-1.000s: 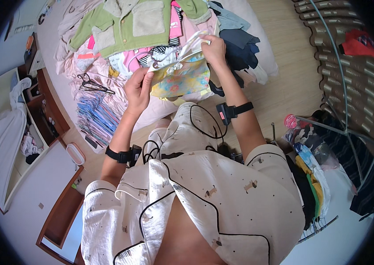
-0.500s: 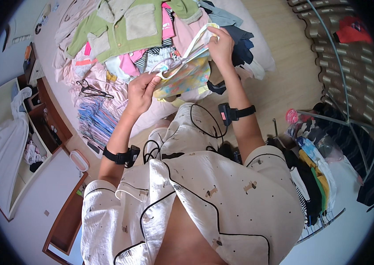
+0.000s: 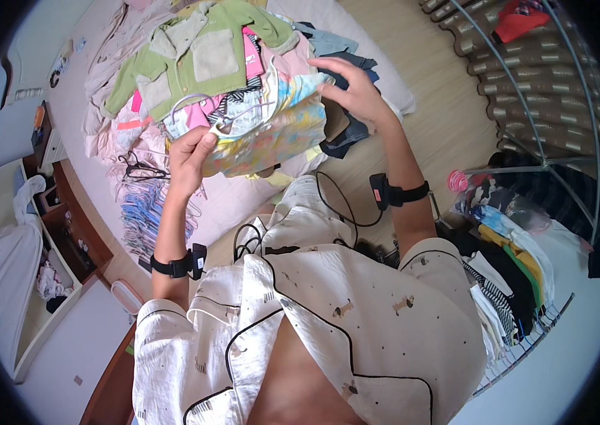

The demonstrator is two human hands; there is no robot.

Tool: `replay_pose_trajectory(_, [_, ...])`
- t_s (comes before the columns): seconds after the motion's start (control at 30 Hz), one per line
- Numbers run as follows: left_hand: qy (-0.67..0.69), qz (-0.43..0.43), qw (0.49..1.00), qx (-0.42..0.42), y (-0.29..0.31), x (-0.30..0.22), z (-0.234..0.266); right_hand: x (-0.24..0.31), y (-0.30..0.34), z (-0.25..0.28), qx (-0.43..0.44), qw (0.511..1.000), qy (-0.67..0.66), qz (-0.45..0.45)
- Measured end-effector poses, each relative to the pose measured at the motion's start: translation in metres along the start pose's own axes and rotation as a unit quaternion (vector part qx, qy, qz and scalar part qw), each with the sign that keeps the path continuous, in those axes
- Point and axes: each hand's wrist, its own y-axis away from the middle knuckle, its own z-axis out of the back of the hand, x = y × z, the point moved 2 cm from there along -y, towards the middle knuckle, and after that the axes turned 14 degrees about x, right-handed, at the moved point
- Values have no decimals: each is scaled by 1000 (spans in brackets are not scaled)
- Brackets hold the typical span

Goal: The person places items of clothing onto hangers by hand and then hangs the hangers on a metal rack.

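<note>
My left hand (image 3: 190,159) is closed on one end of a pastel yellow garment with pink and blue patches (image 3: 271,142), which hangs spread out over the edge of the bed. A pale purple hanger (image 3: 185,103) lies along the garment's white neckline, its hook rising beside the left hand; part of it is hidden in the cloth. At the garment's other end my right hand (image 3: 356,95) has its fingers stretched out and apart. Its thumb is close to the cloth; I cannot tell whether it touches.
A green jacket with fleecy pockets (image 3: 186,57) lies on heaped clothes on the bed (image 3: 381,64). Bundled hangers (image 3: 151,219) and black hangers (image 3: 143,168) lie left. At right stand a metal rack (image 3: 540,164), hanging clothes (image 3: 509,276) and a brown curtain (image 3: 498,64).
Both hands and the garment have shifted left in view, and the left hand is lower. My right hand has let go of the white edge and opened its fingers. The cloth is spread wider.
</note>
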Motion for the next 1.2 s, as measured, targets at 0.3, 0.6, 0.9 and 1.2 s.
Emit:
replay_pose_trajectory(0.3, [-53, -86, 995, -3, 60, -57, 22, 82, 15, -17, 218, 974, -22, -53])
replay_pose_trajectory(0.6, [-95, -154, 983, -31, 99, -95, 31, 194, 48, -74, 63, 991, 104, 52])
replay_pose_trajectory(0.9, [-189, -212, 959, 21, 108, -105, 25, 242, 107, -61, -186, 943, 257, 104])
replay_pose_trajectory(1.2, [-184, -254, 950, -3, 117, -116, 8, 260, 140, -74, -202, 932, 291, 72])
